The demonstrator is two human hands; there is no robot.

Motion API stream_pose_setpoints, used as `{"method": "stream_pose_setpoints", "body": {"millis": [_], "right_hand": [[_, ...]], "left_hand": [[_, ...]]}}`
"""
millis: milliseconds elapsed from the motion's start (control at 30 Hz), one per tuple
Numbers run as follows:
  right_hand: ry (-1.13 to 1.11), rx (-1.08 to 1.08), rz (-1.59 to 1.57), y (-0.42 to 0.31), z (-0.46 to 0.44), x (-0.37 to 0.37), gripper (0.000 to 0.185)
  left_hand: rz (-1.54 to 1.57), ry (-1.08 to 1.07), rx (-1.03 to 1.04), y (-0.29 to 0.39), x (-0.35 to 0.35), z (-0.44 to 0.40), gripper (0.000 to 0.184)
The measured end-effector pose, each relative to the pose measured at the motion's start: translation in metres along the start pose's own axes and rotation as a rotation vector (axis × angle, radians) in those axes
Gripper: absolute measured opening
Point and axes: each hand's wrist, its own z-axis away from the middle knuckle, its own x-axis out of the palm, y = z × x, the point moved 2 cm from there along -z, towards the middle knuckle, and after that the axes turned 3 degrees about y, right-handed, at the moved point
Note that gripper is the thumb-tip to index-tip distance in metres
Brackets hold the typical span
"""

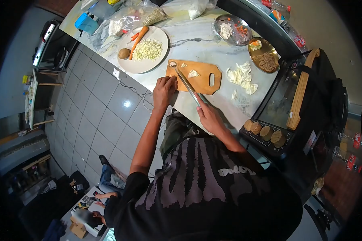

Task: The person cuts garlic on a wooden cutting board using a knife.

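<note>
My right hand [208, 115] is wrapped round the handle of a kitchen knife [186, 85]. Its long blade slants across the left part of a wooden cutting board [202, 68], tip towards a small pale piece [173, 64] at the far left corner. At the board's near left edge my left hand [165, 91] has its fingers curled; whatever is under them is hidden. A small heap of white cut pieces [193, 74] lies on the board, right of the blade. Pale crumpled leaf-like pieces [242, 78] lie on the counter to the right.
A white plate [163, 38] holds diced pale vegetable [148, 50], a carrot [138, 42] and a potato [124, 53]. Two metal plates [216, 36] [275, 50] with cut food stand farther back. A black oven [265, 116] borders the right; a seated person [102, 209] is at lower left.
</note>
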Motion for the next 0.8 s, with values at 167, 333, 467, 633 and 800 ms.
{"method": "stream_pose_setpoints", "body": {"millis": [167, 333, 467, 633, 800], "right_hand": [[-0.154, 0.087, 0.125, -0.017, -0.003, -0.002, 0.063], [-0.124, 0.089, 0.093, -0.010, -0.002, 0.008, 0.062], [-0.054, 0.054, 0.056, -0.007, -0.001, 0.015, 0.062], [-0.070, 0.068, 0.051, -0.007, -0.006, 0.017, 0.063], [-0.111, 0.088, 0.110, -0.010, -0.005, 0.018, 0.067]], "left_hand": [[-0.123, -0.008, 0.218, -0.017, 0.010, 0.006, 0.034], [-0.090, 0.039, 0.228, -0.014, 0.009, 0.005, 0.036], [-0.085, 0.049, 0.225, -0.017, 0.010, 0.005, 0.036], [-0.075, 0.055, 0.220, -0.014, 0.009, 0.002, 0.035], [-0.087, 0.028, 0.210, -0.013, 0.006, 0.003, 0.031]]}}
